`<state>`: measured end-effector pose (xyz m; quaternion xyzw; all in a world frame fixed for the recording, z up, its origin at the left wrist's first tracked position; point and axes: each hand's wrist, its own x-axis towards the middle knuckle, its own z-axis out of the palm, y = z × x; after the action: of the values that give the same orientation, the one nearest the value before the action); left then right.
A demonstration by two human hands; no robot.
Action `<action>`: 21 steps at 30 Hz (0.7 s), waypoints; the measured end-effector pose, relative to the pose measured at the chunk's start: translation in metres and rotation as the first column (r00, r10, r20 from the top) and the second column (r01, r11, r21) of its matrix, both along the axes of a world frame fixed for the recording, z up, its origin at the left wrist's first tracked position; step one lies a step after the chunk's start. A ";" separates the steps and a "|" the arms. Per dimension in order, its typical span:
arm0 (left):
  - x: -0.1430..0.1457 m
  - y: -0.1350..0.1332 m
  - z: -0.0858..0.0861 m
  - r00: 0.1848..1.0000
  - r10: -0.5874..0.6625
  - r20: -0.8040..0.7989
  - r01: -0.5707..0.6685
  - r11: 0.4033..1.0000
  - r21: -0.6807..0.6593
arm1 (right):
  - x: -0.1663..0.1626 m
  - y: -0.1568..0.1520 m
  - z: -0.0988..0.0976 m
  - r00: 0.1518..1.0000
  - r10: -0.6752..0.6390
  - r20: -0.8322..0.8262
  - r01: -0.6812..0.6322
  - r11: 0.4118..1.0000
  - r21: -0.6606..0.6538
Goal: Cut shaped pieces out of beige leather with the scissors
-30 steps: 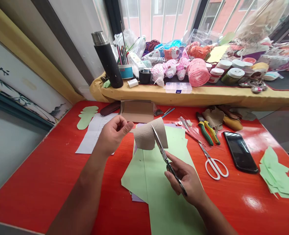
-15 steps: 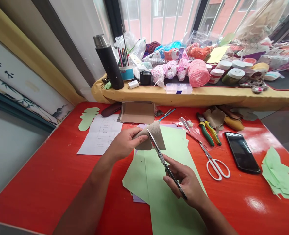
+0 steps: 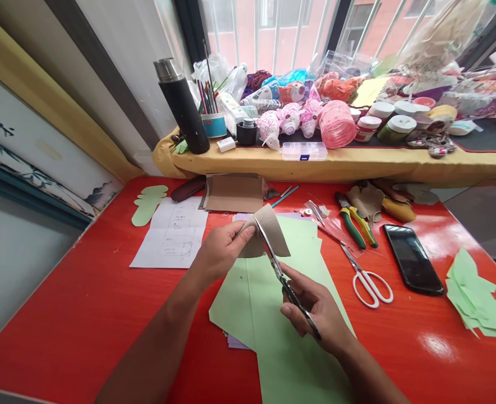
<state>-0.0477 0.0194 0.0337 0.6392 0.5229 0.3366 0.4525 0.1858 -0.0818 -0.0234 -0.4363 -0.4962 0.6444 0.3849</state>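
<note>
My left hand (image 3: 220, 252) pinches a curled piece of beige leather-like sheet (image 3: 273, 230) above the red table (image 3: 83, 303). In my right hand (image 3: 315, 311) I grip metal scissors (image 3: 279, 269), whose blades point up and cross the beige piece. Both hands hover over a stack of light green paper sheets (image 3: 281, 325) lying in front of me.
White-handled scissors (image 3: 368, 280), green and yellow pliers (image 3: 355, 224) and a black phone (image 3: 412, 258) lie to the right. Green paper offcuts (image 3: 475, 300) sit at the far right. A printed white sheet (image 3: 174, 233) and cardboard (image 3: 235, 193) lie behind. The cluttered sill holds a black flask (image 3: 183, 106).
My left hand moved right and closed in on the beige piece, which now sits folded smaller against the scissor blades. My right hand with the scissors stayed almost in place.
</note>
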 end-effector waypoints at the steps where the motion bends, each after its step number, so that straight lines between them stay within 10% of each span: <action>1: 0.000 0.000 0.000 1.000 0.000 0.017 0.000 1.000 -0.009 | 0.000 0.001 0.001 1.000 -0.001 -0.022 0.001 1.000 -0.006; 21: 0.004 -0.001 0.003 0.995 0.025 0.094 -0.018 0.997 -0.076 | 0.001 0.003 0.004 0.994 -0.020 -0.105 0.016 0.999 -0.033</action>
<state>-0.0441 0.0184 0.0368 0.5994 0.5199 0.3516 0.4968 0.1868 -0.0787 -0.0191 -0.4123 -0.4610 0.6708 0.4093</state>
